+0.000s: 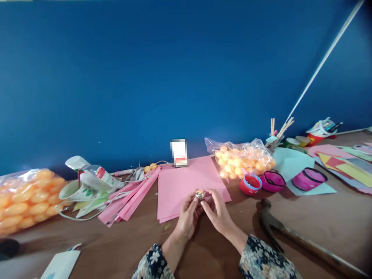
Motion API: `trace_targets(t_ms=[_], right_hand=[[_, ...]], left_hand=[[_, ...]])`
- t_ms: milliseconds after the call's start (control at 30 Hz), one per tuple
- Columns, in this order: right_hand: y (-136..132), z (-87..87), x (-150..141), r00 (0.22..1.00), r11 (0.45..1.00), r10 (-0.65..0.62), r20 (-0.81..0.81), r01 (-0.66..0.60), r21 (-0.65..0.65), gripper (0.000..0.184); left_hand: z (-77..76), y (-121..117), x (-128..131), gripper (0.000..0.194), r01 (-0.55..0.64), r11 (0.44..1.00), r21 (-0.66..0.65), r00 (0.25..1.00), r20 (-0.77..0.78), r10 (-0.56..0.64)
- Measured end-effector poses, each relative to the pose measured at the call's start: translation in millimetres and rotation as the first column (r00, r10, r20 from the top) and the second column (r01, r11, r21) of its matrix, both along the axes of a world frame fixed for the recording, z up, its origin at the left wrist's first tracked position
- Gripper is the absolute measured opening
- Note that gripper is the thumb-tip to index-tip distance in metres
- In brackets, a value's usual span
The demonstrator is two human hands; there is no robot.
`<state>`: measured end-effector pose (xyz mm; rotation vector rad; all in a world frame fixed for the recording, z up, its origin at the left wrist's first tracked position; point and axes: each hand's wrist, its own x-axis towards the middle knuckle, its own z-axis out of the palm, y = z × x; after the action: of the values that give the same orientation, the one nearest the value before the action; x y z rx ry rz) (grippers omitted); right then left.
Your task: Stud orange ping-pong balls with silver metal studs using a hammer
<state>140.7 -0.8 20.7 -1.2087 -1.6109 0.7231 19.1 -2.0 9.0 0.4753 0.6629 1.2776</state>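
Note:
Between my two hands is a small shiny object (pixel 199 195) with a yellow-orange patch on top and a patterned metallic-looking side. Its exact kind is too small to make out. My left hand (pixel 188 217) grips it from the left, thumb and fingers closed around it. From the right, the fingertips of my right hand (pixel 219 212) pinch it too. Both hands are held over the near edge of pink paper sheets (pixel 186 182) on the brown table (pixel 116 252). My fingers cover part of the object.
A hammer (pixel 302 238) lies at right. Beyond it stand a red cup (pixel 250 185) and magenta rings (pixel 273 181). Bags of orange balls (pixel 232 162) sit at back and far left. Pink strips (pixel 136 199), a plastic bottle (pixel 100 174) and a white card (pixel 61 265) lie at left.

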Motion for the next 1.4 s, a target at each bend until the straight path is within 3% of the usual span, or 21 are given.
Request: trace_targets(t_ms=[400,733,1100,1400], right_hand=[[-1.6,-4.4,-3.9,1.0,0.995,-0.009,0.015,0.007,0.101,0.034],[2.4,-9.4,-2.9,1.0,0.999,0.014,0.023,-0.015,0.043,0.033],[-3.6,6.1,-3.0,0.994,0.998,0.044,-0.103,-0.048,-0.039,0.026],[-0.1,2.9,-2.1,0.979,0.992,0.037,-0.203,-0.06,-0.107,0.021]], left_hand=[[-4.6,-1.3,0.7,0.035,0.026,0.998,0.049,1.0,-0.005,-0.026],[-2.3,1.1,-1.3,0.038,0.045,0.999,0.008,0.995,0.085,-0.046],[-1.3,-2.4,-0.5,0.042,0.054,0.998,0.024,0.998,0.022,-0.055],[-2.7,-2.3,1.6,0.035,0.054,0.996,0.076,0.997,-0.054,-0.05]])
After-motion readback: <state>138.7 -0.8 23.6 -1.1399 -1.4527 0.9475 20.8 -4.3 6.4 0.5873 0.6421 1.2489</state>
